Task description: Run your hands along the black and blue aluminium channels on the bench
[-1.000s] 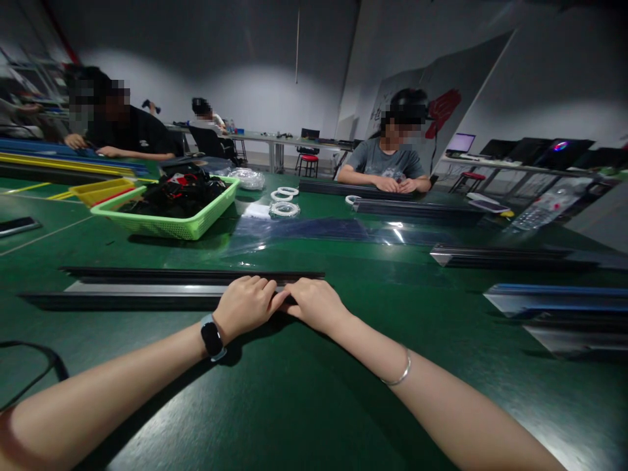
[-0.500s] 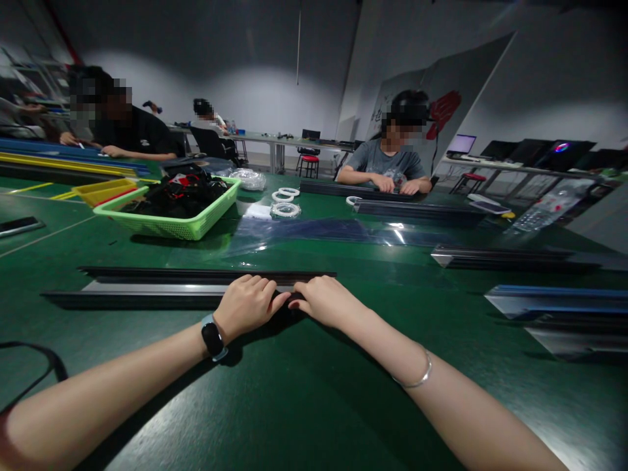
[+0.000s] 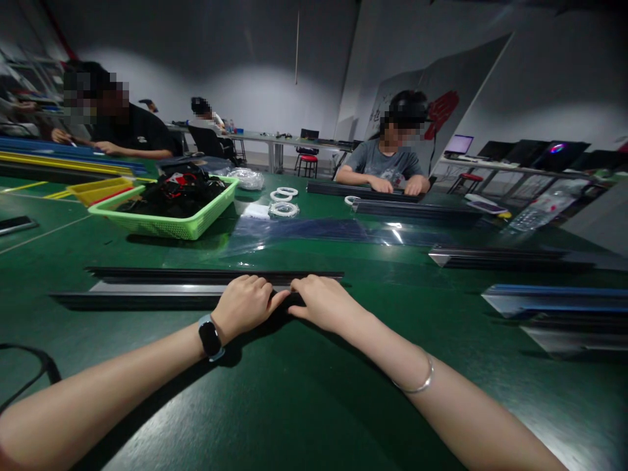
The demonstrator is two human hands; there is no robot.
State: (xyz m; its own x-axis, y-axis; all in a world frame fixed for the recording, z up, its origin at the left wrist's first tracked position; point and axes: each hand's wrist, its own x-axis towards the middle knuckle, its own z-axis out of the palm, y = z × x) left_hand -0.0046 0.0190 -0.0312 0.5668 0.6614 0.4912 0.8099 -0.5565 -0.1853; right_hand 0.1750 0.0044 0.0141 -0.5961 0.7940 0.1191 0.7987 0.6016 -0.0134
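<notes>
A long black channel profile [image 3: 147,300] with a pale grey inner floor lies lengthwise across the green table in front of me. My left hand [image 3: 245,302] grips it right of its middle, fingers curled over the channel and thumb pointing right along the near wall. Close beside it, my right hand [image 3: 318,299] is closed on the profile near its right end. The fingertips of both hands are hidden inside or behind the profile. Beyond the profile lies a clear plastic sheet [image 3: 304,230].
A green basket [image 3: 196,219] of dark parts stands back left, near white tape rolls [image 3: 283,209]. More profiles lie at the right, among them a blue-edged one [image 3: 549,292]. A co-worker [image 3: 387,160] sits across the table; another person [image 3: 132,131] works at left.
The profile has shifted slightly to the right under my hands. Both hands keep their hold at nearly the same place in view.
</notes>
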